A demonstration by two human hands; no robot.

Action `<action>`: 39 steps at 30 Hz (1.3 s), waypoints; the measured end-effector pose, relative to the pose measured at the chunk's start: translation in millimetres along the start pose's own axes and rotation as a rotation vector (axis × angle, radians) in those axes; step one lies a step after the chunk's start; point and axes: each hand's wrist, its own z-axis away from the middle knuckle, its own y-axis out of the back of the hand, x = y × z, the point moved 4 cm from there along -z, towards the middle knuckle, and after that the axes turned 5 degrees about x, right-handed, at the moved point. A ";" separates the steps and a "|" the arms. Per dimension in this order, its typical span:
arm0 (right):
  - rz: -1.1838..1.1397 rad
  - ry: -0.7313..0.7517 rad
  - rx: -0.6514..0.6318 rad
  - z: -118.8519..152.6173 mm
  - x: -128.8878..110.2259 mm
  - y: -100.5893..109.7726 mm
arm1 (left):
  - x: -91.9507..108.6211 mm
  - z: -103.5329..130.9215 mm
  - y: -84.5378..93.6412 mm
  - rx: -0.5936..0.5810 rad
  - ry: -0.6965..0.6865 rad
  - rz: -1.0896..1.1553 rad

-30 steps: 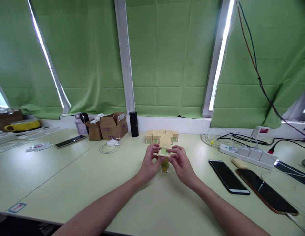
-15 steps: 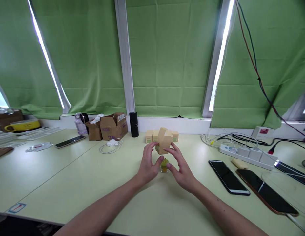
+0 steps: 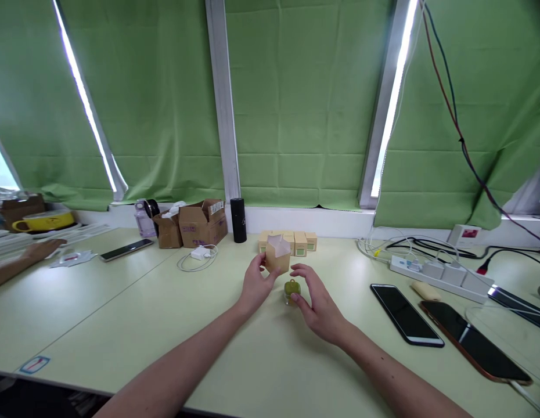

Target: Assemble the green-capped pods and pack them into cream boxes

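My left hand point(image 3: 258, 284) grips a small kraft cardboard box point(image 3: 277, 265) between thumb and fingers, raised above the table. Its top stands open, with the pale inside of the flaps showing. Just below and to the right sits a small clear jar with a green, looped lid point(image 3: 292, 287), upright on the table. Beside the jar is my right hand point(image 3: 317, 305), fingers curved and spread. Its thumb tip is at the jar's right side, perhaps touching; the index finger stays apart from the lid. Several small kraft boxes point(image 3: 300, 244) stand in a row behind the held box.
A black cylinder point(image 3: 238, 220) and larger cardboard boxes point(image 3: 202, 225) stand at the back left. Phones point(image 3: 405, 313) and a power strip point(image 3: 442, 271) with cables lie to the right. Another person's hand point(image 3: 43, 249) rests at the far left.
The kraft box has moved left and its open top has turned into view, now in my left hand alone. My right hand has come off it. Another person's hand has appeared at far left.
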 end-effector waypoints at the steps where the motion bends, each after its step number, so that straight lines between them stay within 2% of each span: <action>1: 0.037 -0.016 0.028 -0.2 7.4 -0.5 | -4.8 -3.2 1.0 -0.009 0.030 0.000; 4: 0.121 -0.066 0.065 -0.1 27.8 -3.7 | -19.0 -10.9 4.7 -0.017 0.105 0.001; 7: 0.166 -0.128 0.027 1.0 38.3 -8.6 | -28.9 -13.5 5.7 -0.067 0.180 -0.029; 11: 0.274 -0.219 -0.089 2.1 39.5 -13.9 | -29.9 -10.8 3.0 -0.161 0.237 -0.067; 14: 0.343 -0.281 -0.092 0.2 43.2 -10.0 | -26.4 -7.1 -1.1 -0.232 0.273 -0.068; 19: 0.347 -0.392 -0.022 -3.7 66.7 5.6 | -18.3 0.4 -8.9 -0.351 0.211 -0.069; 24: 0.362 -0.434 -0.043 -3.9 81.9 12.6 | -13.5 8.1 -14.3 -0.467 0.119 -0.120; 26: 0.365 -0.435 -0.057 -4.4 82.2 12.6 | -11.4 9.4 -13.6 -0.458 0.098 -0.115; 28: 0.370 -0.444 -0.058 -5.1 81.6 12.9 | -7.2 9.0 -10.9 -0.399 0.057 -0.077; 32: 0.390 -0.438 -0.040 -6.5 80.8 14.6 | 6.5 7.1 -4.7 -0.265 -0.129 0.041; 35: 0.378 -0.392 -0.024 -7.0 79.4 15.1 | 12.4 7.7 -4.3 -0.239 -0.237 0.003; 39: 0.354 -0.350 0.023 -8.7 76.1 17.3 | 11.4 9.0 -7.3 -0.234 -0.238 -0.051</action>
